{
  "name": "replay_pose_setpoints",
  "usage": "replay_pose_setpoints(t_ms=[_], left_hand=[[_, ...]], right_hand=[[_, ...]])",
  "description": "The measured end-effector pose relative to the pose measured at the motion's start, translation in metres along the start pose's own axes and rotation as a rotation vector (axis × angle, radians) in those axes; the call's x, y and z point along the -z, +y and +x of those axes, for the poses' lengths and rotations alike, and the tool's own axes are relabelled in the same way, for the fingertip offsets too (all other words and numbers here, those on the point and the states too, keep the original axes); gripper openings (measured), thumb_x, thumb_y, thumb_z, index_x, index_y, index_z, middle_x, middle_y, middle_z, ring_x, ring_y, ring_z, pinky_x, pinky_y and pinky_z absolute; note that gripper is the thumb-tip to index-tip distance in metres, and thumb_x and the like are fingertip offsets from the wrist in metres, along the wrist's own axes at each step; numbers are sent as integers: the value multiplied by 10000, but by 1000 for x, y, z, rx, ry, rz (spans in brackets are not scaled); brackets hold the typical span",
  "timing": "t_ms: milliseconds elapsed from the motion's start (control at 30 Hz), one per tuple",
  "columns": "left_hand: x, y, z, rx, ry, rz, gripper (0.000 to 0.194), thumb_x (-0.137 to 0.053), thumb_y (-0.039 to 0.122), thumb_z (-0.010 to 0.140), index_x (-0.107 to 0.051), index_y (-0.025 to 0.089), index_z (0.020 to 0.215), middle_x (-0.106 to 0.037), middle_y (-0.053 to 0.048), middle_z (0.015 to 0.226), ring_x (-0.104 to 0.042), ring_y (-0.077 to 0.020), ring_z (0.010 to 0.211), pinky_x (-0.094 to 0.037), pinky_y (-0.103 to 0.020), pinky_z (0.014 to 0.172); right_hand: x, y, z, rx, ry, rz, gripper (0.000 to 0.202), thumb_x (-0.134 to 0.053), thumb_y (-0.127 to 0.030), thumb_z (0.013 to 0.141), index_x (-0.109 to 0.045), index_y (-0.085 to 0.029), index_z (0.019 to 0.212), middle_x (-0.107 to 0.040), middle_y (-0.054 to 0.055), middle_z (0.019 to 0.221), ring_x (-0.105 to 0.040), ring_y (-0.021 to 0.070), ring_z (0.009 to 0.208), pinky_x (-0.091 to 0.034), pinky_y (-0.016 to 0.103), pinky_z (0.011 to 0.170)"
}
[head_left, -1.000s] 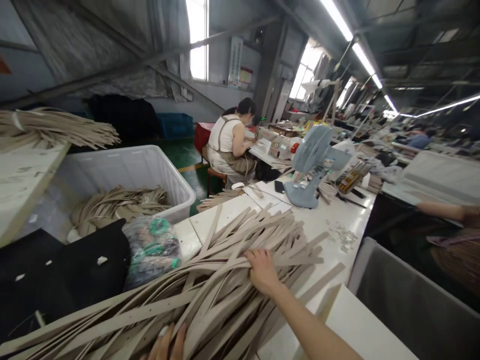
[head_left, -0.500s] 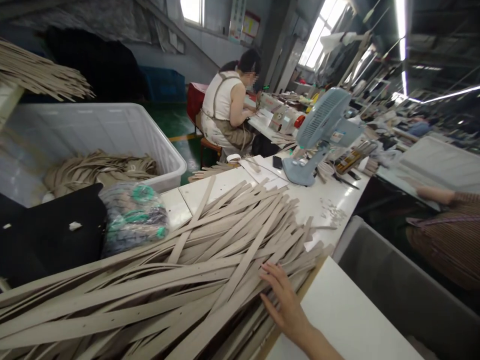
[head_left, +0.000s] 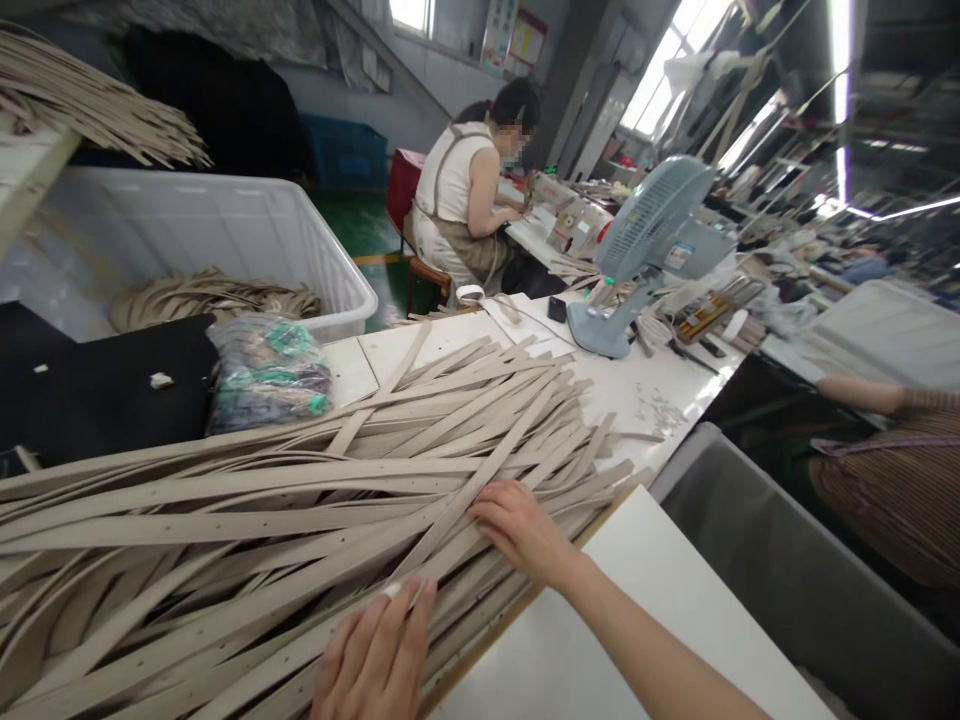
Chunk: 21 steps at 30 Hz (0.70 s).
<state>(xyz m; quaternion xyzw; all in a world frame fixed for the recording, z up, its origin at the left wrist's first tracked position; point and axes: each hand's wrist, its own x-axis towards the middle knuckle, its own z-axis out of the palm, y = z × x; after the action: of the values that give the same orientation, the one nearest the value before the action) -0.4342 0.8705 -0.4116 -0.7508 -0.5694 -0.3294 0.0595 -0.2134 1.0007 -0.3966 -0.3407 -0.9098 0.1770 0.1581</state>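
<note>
A big heap of long beige straps, some with punched holes, lies across the white table in front of me. My right hand rests palm down on the straps near the heap's near right edge, fingers spread. My left hand lies flat on the straps at the bottom of the view, fingers together and pointing away from me. Neither hand grips a strap.
A white bin holding more straps stands at the left, with black fabric and a clear bag beside it. A desk fan stands farther along the table. A seated person works beyond. A grey bin sits at the right.
My right hand slid left from the heap's edge onto the straps. My left hand has come back into view on the near straps. The view shifted slightly.
</note>
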Motion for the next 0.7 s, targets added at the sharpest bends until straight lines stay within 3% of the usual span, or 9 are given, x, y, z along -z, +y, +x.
replay_pose_setpoints(t_ms=[67, 133, 200, 333, 433, 600, 700], left_hand=[[-7, 1, -3, 74, -59, -8, 330, -408, 288, 942, -508, 248, 1253, -616, -6, 1154, -548, -180, 1018, -311, -358, 968], [-14, 0, -6, 64, -127, 18, 341, -328, 239, 956, -532, 213, 1227, -626, -28, 1091, -542, -188, 995, -338, -363, 916], [-20, -3, -7, 4, -183, 71, 367, -294, 127, 932, -561, 156, 1181, -623, -46, 1021, -532, -190, 955, -358, -357, 863], [-27, -8, -5, -14, -223, 132, 290, -454, 82, 864, -597, 145, 1107, -608, -36, 923, -518, -204, 852, -380, -358, 762], [-30, -3, -1, 14, -214, 144, 323, -432, 76, 871, -583, 164, 1143, -618, -48, 996, -527, -216, 911, -381, -381, 832], [-29, 9, 8, 78, -35, 42, 327, -366, 222, 937, -531, 200, 1218, -595, -48, 1163, -504, -233, 1077, -282, -434, 1015], [-28, 12, -2, 3, -64, 16, 358, -324, 82, 878, -588, 198, 1089, -635, -17, 916, -554, -200, 865, -377, -381, 853]], right_hand=[[6, 2, -8, 4, -71, 2, 299, -529, -196, 879, -489, -210, 1175, -546, 75, 1160, -455, 208, 1114, -318, 424, 1021], [6, 5, -17, -21, -96, -44, 321, -573, -178, 842, -495, -224, 1150, -533, 66, 1168, -441, 216, 1127, -267, 451, 1053], [-1, 8, -22, -85, -58, -108, 244, -564, -131, 828, -529, -215, 1054, -552, 60, 1094, -451, 224, 1083, -288, 453, 1024], [-19, 15, -21, -166, 3, -168, 189, -568, -90, 806, -528, -189, 962, -557, 54, 981, -457, 230, 991, -378, 389, 896], [-22, 21, -19, -136, 3, -211, 147, -572, -106, 819, -519, -184, 931, -568, 51, 967, -476, 216, 928, -391, 363, 832], [2, 9, -34, 85, 135, -216, 158, -414, -79, 896, -526, -170, 960, -606, 61, 946, -515, 192, 929, -350, 383, 905], [24, -22, -61, 75, 26, -219, 215, -357, -89, 902, -533, -171, 995, -603, 63, 887, -525, 184, 775, -388, 324, 706]])
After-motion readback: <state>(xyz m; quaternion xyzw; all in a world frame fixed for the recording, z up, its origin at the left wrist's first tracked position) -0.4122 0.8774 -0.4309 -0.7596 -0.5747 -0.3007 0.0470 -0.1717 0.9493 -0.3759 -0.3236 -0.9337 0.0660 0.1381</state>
